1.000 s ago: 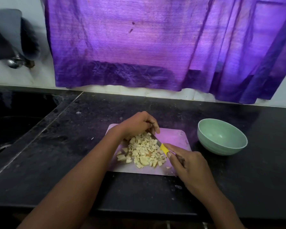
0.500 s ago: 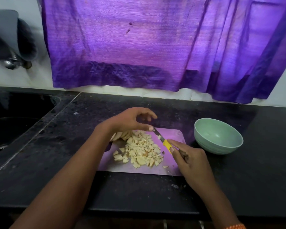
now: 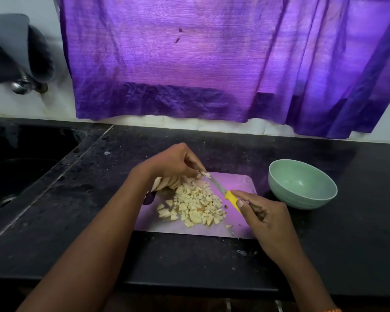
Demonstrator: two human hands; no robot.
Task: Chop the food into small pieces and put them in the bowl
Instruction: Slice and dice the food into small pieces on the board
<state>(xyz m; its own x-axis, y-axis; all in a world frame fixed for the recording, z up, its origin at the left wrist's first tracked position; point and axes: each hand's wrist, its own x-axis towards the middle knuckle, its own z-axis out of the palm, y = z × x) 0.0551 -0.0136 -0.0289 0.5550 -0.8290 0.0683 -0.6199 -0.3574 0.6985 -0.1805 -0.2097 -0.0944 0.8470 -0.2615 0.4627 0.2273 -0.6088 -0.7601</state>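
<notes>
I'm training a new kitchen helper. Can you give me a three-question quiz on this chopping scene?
1. True or false: the pale green round bowl already holds chopped pieces.
2. Which hand grips the yellow-handled knife? A) left hand B) right hand
3. Fill in: the pile of pale chopped food pieces lies on the ___.

Key: 1 false; 2 B; 3 purple cutting board.

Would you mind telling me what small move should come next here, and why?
Probably slide the chopped pieces along the cutting board toward the bowl: they look small already, the bowl appears empty, and the right hand holds the knife.
</notes>
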